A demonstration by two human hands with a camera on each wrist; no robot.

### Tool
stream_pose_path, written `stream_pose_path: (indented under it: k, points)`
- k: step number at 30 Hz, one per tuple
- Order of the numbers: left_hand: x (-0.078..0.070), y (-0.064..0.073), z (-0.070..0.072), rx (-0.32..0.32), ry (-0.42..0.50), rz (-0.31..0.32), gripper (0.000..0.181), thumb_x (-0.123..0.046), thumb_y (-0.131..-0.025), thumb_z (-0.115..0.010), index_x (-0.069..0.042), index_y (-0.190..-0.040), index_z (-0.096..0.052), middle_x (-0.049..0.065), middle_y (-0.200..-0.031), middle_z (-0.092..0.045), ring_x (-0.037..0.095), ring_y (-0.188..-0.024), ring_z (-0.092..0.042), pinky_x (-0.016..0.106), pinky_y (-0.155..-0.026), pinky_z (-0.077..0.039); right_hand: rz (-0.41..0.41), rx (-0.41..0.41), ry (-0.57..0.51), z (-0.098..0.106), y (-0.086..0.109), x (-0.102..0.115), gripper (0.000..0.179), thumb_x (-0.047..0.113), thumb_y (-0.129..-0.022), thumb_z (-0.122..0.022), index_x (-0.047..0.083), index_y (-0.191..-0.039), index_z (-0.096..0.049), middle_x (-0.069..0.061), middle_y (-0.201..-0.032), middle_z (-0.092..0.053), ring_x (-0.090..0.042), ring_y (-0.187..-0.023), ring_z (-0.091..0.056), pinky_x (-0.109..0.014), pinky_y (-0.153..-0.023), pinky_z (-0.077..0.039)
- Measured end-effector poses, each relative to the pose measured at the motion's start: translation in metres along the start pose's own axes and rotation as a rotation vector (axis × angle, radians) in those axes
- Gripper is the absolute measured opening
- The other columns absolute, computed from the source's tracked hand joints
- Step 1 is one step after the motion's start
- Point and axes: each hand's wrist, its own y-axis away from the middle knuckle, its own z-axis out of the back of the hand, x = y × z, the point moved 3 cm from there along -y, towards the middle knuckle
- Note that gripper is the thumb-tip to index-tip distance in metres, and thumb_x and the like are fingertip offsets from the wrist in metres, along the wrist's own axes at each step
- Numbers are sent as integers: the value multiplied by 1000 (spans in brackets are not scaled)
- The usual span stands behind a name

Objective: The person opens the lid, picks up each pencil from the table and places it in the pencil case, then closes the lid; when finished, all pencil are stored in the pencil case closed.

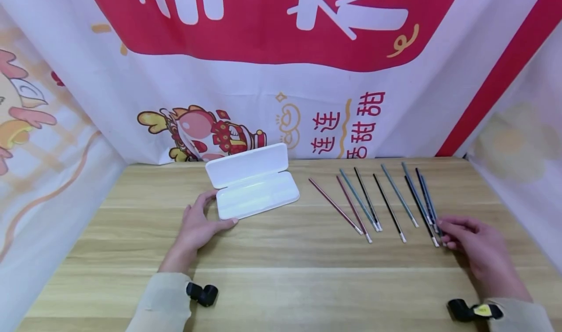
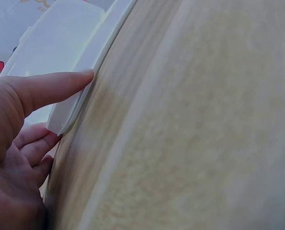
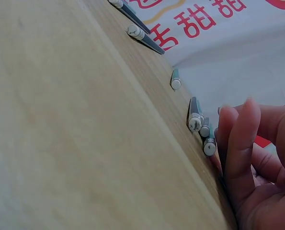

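An open white pencil case [image 1: 258, 197] lies at the middle back of the table, its lid [image 1: 247, 167] tilted up behind it. My left hand [image 1: 201, 224] grips the case's left end, thumb on the front edge and fingers round the far corner; the left wrist view shows the same hold. On the right, my right hand [image 1: 476, 249] pinches a dark pencil at the right end of a group of pencils, near its white-tipped end. The fingers hide part of that pencil. Beside them lie blue pencils [image 1: 427, 195] and a black pencil [image 1: 417, 200].
Several pencils are spread between the case and my right hand, among them a red pencil [image 1: 334, 205], a teal pencil [image 1: 399, 195] and a black-striped pencil [image 1: 390, 208]. A printed cloth [image 1: 246, 102] hangs behind the wooden table [image 1: 307, 293].
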Motion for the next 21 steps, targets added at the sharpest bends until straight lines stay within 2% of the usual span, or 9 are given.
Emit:
stream_pose_path:
  k: [2, 7, 13, 18, 20, 21]
  points:
    - [2, 1, 2, -9, -6, 2, 102, -34, -84, -93, -27, -167, -34, 10, -181, -24, 47, -167, 15, 75, -133, 0, -9, -6, 20, -3, 0, -2, 10, 22, -93, -87, 27, -99, -80, 12, -89, -79, -9, -72, -71, -23, -62, -63]
    - [4, 2, 2, -16, -10, 7, 101, -36, -83, -94, -29, -166, -36, 8, -181, -25, 48, -167, 14, 76, -132, -1, -18, -13, -6, -4, 1, -7, 12, 20, -92, -88, 26, -98, -80, 9, -86, -80, -9, -68, -70, -25, -58, -63]
    - [1, 2, 0, -22, 11, 12, 98, -35, -84, -93, -29, -165, -38, 7, -180, -25, 45, -168, 13, 74, -133, 1, -21, -24, -13, -1, 2, -6, 14, 17, -90, -89, 28, -94, -81, 9, -81, -79, -8, -61, -62, -24, -51, -56]
    - [-1, 1, -2, -25, 7, 7, 99, -34, -84, -93, -27, -165, -37, 9, -180, -25, 45, -167, 13, 73, -134, 0, -4, -21, 121, 6, 4, -3, 16, 19, -89, -90, 30, -94, -81, 10, -79, -77, -8, -60, -60, -26, -50, -53]
    - [0, 1, -2, -26, 6, 7, 100, -34, -84, -93, -27, -165, -36, 9, -180, -25, 45, -167, 13, 73, -134, 0, 18, -15, 271, 7, 4, 0, 17, 27, -91, -89, 25, -105, -79, 13, -80, -76, -8, -62, -62, -26, -52, -55]
    - [0, 1, -1, -26, 4, 7, 101, -35, -83, -93, -27, -166, -36, 9, -180, -25, 46, -167, 14, 74, -134, 0, 27, -7, 341, 7, 4, 1, 27, 32, -92, -88, 20, -114, -78, 14, -81, -75, -9, -64, -62, -27, -54, -56]
